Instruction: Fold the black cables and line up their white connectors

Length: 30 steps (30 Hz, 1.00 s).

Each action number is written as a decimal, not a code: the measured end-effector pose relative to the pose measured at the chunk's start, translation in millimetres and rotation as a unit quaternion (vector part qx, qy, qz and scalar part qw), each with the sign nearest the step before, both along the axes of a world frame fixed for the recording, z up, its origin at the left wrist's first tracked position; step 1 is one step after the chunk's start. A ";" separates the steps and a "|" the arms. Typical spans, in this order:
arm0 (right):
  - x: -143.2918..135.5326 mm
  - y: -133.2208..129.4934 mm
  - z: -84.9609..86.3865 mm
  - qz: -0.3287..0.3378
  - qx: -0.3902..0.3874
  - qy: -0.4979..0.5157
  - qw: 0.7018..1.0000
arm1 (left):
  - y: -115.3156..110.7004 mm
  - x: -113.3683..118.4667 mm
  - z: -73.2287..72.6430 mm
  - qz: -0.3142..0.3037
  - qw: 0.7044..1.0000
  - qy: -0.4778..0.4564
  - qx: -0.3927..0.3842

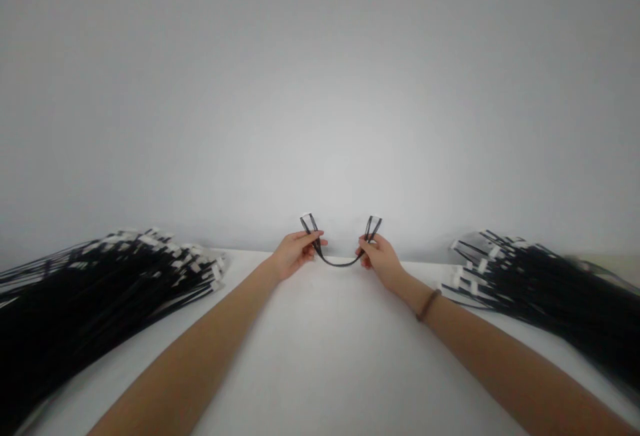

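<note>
Between my two hands hangs a black wire harness [340, 264], sagging in a U above the far part of the white table. My left hand [299, 253] pinches it near one end, where the wires split into two strands that rise to a small white connector [306, 215]. Near the other end my right hand [377, 257] grips it the same way, with its split strands and a pale connector [375, 217] sticking up past the fingers. Both hands are closed, thumbs against fingers.
A big pile of black wire harnesses with white connectors [150, 243] lies at the left. Another such pile [540, 283] lies at the right, close to my right forearm. Behind the white table [320, 356] stands a plain pale wall [330, 89].
</note>
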State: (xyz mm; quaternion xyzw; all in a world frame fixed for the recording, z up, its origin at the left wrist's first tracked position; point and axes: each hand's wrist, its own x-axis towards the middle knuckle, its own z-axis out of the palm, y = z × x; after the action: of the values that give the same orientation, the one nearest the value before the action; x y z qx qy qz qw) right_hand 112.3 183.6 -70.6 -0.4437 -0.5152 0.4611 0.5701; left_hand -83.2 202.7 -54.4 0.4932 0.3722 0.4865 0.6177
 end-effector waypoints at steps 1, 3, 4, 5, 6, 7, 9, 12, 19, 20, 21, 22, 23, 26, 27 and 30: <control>1.1 0.5 1.0 -0.011 -0.003 0.023 1.000 | 1.4 -1.4 0.6 0.003 1.000 -0.007 -0.004; 3.3 0.8 2.4 -0.026 -0.005 0.056 0.998 | 3.5 -5.1 1.8 0.016 1.000 -0.017 -0.002; 4.1 0.6 2.7 -0.029 -0.007 0.064 0.998 | 4.0 -7.1 2.3 0.026 0.999 -0.019 0.000; 4.6 0.0 3.0 -0.027 -0.006 0.060 0.998 | 4.1 -8.8 2.7 0.034 0.999 -0.017 0.002; 4.8 -1.1 3.2 -0.015 -0.003 0.045 0.999 | 3.5 -9.9 2.9 0.036 0.999 -0.014 0.004; 4.6 -2.7 3.4 0.004 0.001 0.020 1.000 | 2.4 -10.1 3.0 0.030 0.999 -0.010 0.005; 3.5 -7.0 4.0 0.060 0.016 -0.056 0.996 | -1.7 -7.4 2.9 -0.005 1.000 0.003 0.009; 1.7 -13.8 5.0 0.149 0.050 -0.178 0.971 | -9.8 3.1 2.3 -0.074 0.997 0.029 0.024; 3.3 -14.0 2.2 0.177 0.060 -0.234 0.954 | -16.0 16.1 0.0 -0.097 0.994 0.023 0.040; 3.6 -13.3 1.6 0.176 0.059 -0.234 0.954 | -15.7 15.8 0.0 -0.093 0.995 0.017 0.039; 3.7 -12.8 1.3 0.175 0.058 -0.233 0.955 | -15.5 15.6 0.1 -0.093 0.995 0.012 0.039; 3.8 -12.6 1.1 0.175 0.059 -0.232 0.955 | -15.5 15.4 0.3 -0.095 0.995 0.009 0.037; 3.6 -12.7 1.1 0.174 0.060 -0.231 0.955 | -15.6 15.5 0.6 -0.097 0.995 0.008 0.036; 2.9 -14.2 2.6 0.173 0.062 -0.234 0.955 | -16.1 16.3 1.2 -0.099 0.995 0.004 0.033; 2.6 -15.0 3.3 0.171 0.062 -0.234 0.955 | -16.1 16.5 1.2 -0.099 0.995 0.003 0.033; 2.1 -17.6 5.6 0.170 0.060 -0.229 0.957 | -15.8 16.6 0.7 -0.098 0.995 0.001 0.031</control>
State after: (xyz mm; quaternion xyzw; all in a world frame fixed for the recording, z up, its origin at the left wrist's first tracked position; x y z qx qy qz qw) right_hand 114.4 166.0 -64.9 -0.4079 -0.7267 0.4056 0.3756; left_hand -66.5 187.0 -53.7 0.5469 0.3076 0.4346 0.6461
